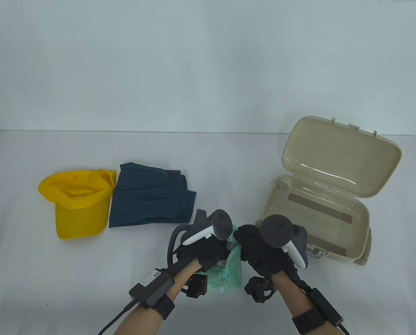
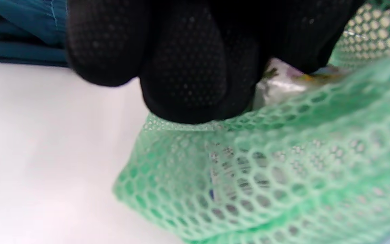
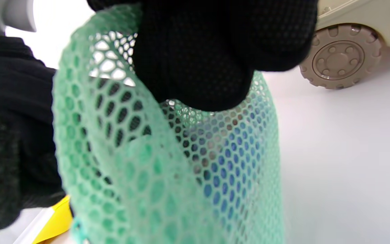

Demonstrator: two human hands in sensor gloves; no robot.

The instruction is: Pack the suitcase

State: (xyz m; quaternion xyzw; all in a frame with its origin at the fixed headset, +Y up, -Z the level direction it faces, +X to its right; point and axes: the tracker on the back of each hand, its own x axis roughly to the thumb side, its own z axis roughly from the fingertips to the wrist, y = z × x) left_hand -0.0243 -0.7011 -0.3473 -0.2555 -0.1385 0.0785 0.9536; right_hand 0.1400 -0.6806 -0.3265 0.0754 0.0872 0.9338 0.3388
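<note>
A green mesh pouch (image 1: 229,270) with small items inside sits near the table's front edge between both hands. My left hand (image 1: 208,253) grips its left side; the gloved fingers (image 2: 195,67) curl on the mesh (image 2: 283,162). My right hand (image 1: 255,249) pinches the pouch's right edge, fingers (image 3: 215,54) closed on the netting (image 3: 168,169). The beige suitcase (image 1: 319,216) lies open at the right, its lid (image 1: 340,157) propped back. A yellow cap (image 1: 77,202) and folded dark blue shorts (image 1: 148,200) lie at the left.
A suitcase wheel (image 3: 340,61) shows close behind my right hand. The blue shorts (image 2: 22,30) lie just beyond my left fingers. White table (image 1: 208,157) stretches behind the objects to a pale wall.
</note>
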